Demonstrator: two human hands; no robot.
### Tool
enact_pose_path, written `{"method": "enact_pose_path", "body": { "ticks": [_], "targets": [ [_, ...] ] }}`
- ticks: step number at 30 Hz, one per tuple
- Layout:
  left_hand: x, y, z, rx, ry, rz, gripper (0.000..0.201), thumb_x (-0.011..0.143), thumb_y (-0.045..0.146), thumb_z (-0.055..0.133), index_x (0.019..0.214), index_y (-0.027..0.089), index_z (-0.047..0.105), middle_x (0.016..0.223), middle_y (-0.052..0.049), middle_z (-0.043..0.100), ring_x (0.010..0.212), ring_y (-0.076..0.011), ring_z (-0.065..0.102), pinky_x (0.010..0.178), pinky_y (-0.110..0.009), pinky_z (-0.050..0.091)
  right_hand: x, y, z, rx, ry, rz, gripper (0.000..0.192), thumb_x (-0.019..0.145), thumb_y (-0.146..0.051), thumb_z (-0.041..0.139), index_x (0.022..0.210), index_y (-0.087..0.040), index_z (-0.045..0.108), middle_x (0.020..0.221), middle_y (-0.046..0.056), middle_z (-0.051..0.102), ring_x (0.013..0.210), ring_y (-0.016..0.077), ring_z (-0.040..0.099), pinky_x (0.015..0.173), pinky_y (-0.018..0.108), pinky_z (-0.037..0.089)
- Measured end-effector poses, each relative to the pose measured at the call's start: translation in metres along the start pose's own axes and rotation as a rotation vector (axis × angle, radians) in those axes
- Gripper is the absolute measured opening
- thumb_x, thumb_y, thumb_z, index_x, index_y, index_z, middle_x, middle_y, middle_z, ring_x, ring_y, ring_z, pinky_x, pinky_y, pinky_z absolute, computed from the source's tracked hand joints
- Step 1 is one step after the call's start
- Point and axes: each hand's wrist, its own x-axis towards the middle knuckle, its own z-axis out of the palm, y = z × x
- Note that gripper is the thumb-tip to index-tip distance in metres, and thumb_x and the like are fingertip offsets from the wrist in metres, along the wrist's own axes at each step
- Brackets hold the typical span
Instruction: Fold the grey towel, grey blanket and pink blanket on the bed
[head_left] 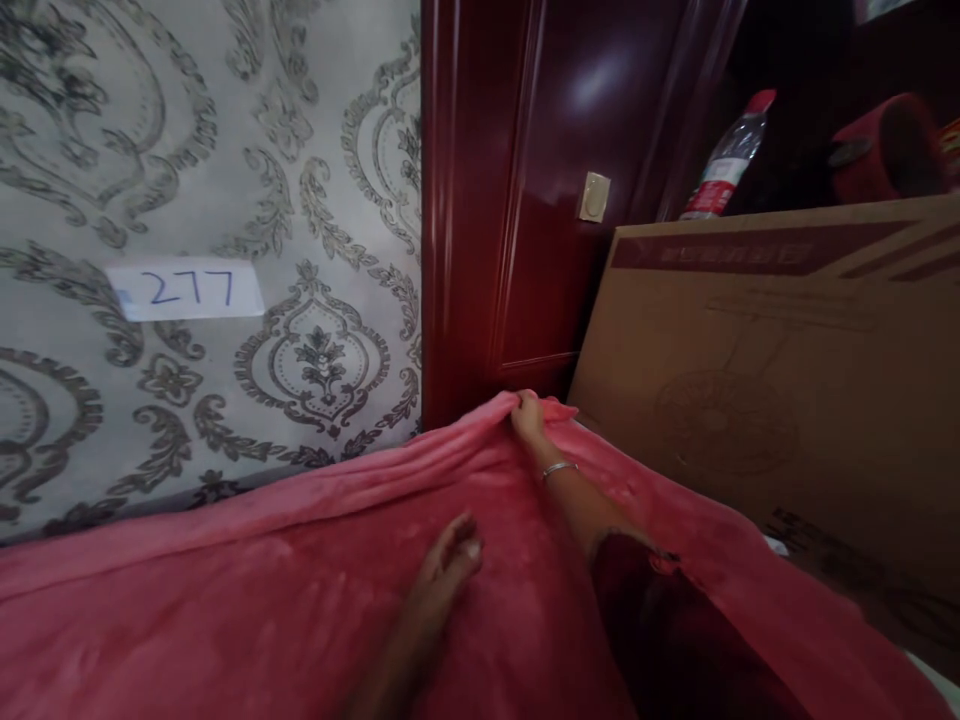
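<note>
lying nearest the camera: pink-red plush blanket (247, 620), spread over the bottom of the view, left edge to right.

left hand (448, 560) low and central over it, blurred. fingers loosely bent, part open, nothing seen in them. can't tell if it touches the cloth.

right arm comes in from lower right: dark red sleeve (660, 630), then silver bracelet (560, 468) at the wrist. right hand (528, 416) is farther out than the left, fingers closed, pinching the blanket's far edge at a raised peak. folds run from that grip leftward along the wall.

cardboard box (772, 400) to the right, beside the blanket, printed side facing us, darker band near its top edge.

behind the blanket: grey patterned wallpaper (322, 220) on the left, with white paper slip (191, 289) reading 277. dark red wood panel (480, 200) in the middle, glossy, with beige switch plate (595, 197).

plastic bottle (725, 165), red cap and red-white label, shows above the box's top edge; can't tell what it stands on. red band-shaped object (870, 155) right of it.
</note>
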Motion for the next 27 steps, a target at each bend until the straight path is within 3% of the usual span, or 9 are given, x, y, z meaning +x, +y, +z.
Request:
{"method": "enact_pose_path", "body": {
  "ticks": [3, 6, 11, 16, 19, 23, 27],
  "targets": [
    [-0.001, 0.001, 0.001, 0.002, 0.022, -0.004, 0.074, 0.063, 0.057, 0.084, 0.127, 0.024, 0.068, 0.145, -0.016, 0.057, 0.131, -0.0352, 0.056, 0.113, -0.050, 0.040, 0.018, -0.005, 0.002, 0.060, 0.007, 0.022, 0.043, 0.098, -0.029, 0.058, 0.140, -0.017, 0.051, 0.138, 0.012, 0.056, 0.121, 0.0258, 0.057, 0.103, 0.048, 0.048],
    [-0.001, 0.001, 0.001, 0.019, 0.015, -0.005, 0.075, 0.063, 0.058, 0.084, 0.127, 0.024, 0.068, 0.145, -0.016, 0.057, 0.130, -0.0357, 0.056, 0.113, -0.050, 0.040, 0.014, -0.001, 0.002, 0.105, -0.063, 0.011, 0.060, 0.091, -0.012, 0.052, 0.150, -0.014, 0.043, 0.133, 0.013, 0.062, 0.116, 0.0222, 0.062, 0.104, 0.039, 0.048],
    [0.007, -0.006, -0.002, 0.014, 0.022, -0.004, 0.073, 0.064, 0.057, 0.084, 0.126, 0.024, 0.068, 0.143, -0.016, 0.059, 0.130, -0.0353, 0.056, 0.112, -0.049, 0.042, -0.028, 0.007, -0.002, 0.094, -0.057, -0.025, 0.065, 0.088, -0.010, 0.044, 0.153, -0.013, 0.039, 0.139, 0.014, 0.059, 0.125, 0.0239, 0.058, 0.111, 0.041, 0.040],
    [0.014, -0.014, -0.004, -0.030, 0.037, 0.024, 0.071, 0.062, 0.055, 0.085, 0.123, 0.023, 0.070, 0.142, -0.016, 0.060, 0.130, -0.0357, 0.057, 0.111, -0.049, 0.044, -0.076, 0.019, -0.021, -0.005, -0.044, -0.053, 0.056, 0.091, -0.021, 0.051, 0.147, -0.017, 0.049, 0.143, 0.010, 0.057, 0.131, 0.0231, 0.053, 0.114, 0.037, 0.038],
    [0.012, -0.011, -0.004, -0.004, 0.012, 0.014, 0.062, 0.071, 0.051, 0.081, 0.125, 0.025, 0.068, 0.143, -0.014, 0.059, 0.131, -0.0328, 0.056, 0.114, -0.048, 0.041, -0.083, 0.046, -0.052, -0.123, 0.000, 0.075, 0.049, 0.093, -0.016, 0.046, 0.141, -0.014, 0.056, 0.141, 0.012, 0.059, 0.131, 0.0232, 0.053, 0.114, 0.036, 0.037],
    [0.007, -0.002, -0.001, -0.003, 0.024, 0.003, 0.060, 0.069, 0.049, 0.083, 0.122, 0.024, 0.070, 0.140, -0.015, 0.062, 0.129, -0.0341, 0.058, 0.113, -0.049, 0.041, -0.070, 0.089, -0.093, -0.203, 0.019, 0.301, 0.045, 0.097, -0.013, 0.038, 0.136, -0.008, 0.060, 0.128, 0.020, 0.066, 0.121, 0.0280, 0.061, 0.103, 0.036, 0.046],
    [0.003, 0.002, 0.001, -0.013, 0.041, 0.016, 0.059, 0.067, 0.048, 0.085, 0.120, 0.025, 0.072, 0.140, -0.014, 0.062, 0.128, -0.0345, 0.059, 0.112, -0.049, 0.043, -0.056, 0.112, -0.098, -0.238, -0.065, 0.425, 0.033, 0.100, -0.019, 0.047, 0.125, -0.013, 0.068, 0.117, 0.015, 0.071, 0.111, 0.0251, 0.066, 0.095, 0.035, 0.051]
  ]
}}
